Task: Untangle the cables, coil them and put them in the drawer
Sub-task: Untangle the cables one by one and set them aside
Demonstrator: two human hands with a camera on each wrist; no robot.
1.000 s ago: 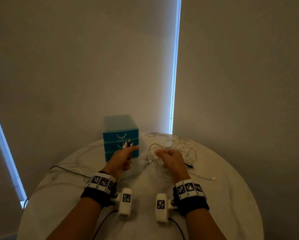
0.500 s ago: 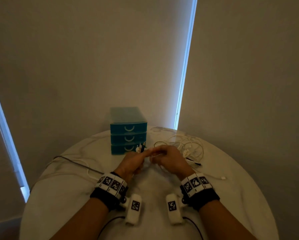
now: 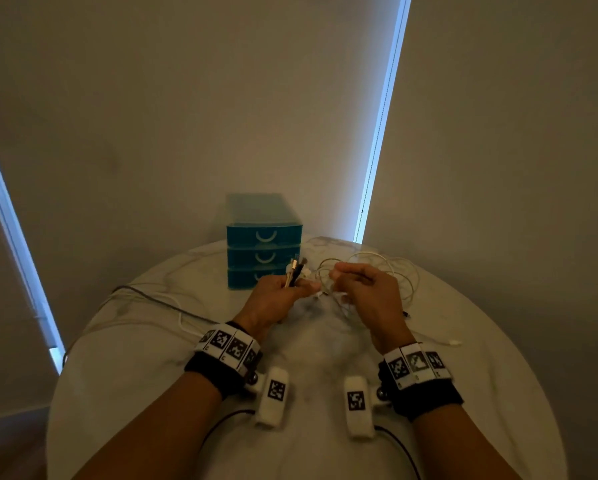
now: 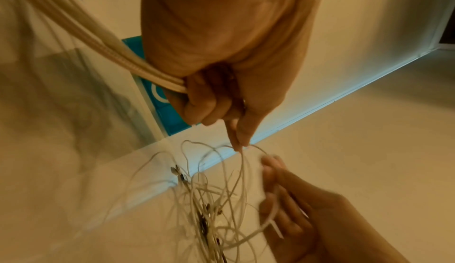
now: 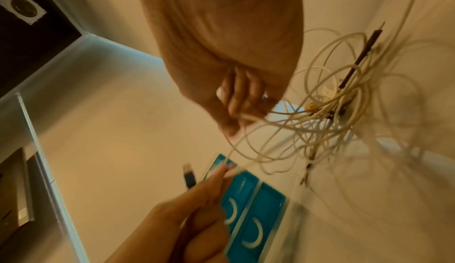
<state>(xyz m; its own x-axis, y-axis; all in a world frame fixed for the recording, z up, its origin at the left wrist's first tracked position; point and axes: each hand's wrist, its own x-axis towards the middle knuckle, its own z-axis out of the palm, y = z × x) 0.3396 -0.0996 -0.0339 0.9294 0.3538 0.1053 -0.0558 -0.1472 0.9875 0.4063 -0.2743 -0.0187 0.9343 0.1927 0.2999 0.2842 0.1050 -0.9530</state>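
white and cream cables (image 3: 366,271) lie in a loose snarl toward the far edge of the round surface (image 3: 145,368), just right of the teal drawer unit (image 3: 264,245), whose three drawers all look closed. the left hand (image 3: 276,299) is curled round a bunch of plug ends (image 3: 294,270) (one black, one gold-toned) and also pinches a thin strand at its fingertips (image 4: 240,140). the right hand (image 3: 366,292), close beside it, is clamped on another thin strand drawn from the tangle, which hangs just beyond both hands. these cords look light, limp and slick, so they will likely snag rather than slide; taking hold near a plug and feeding it back through the loops seems safest, since hard pulling could tighten knots.
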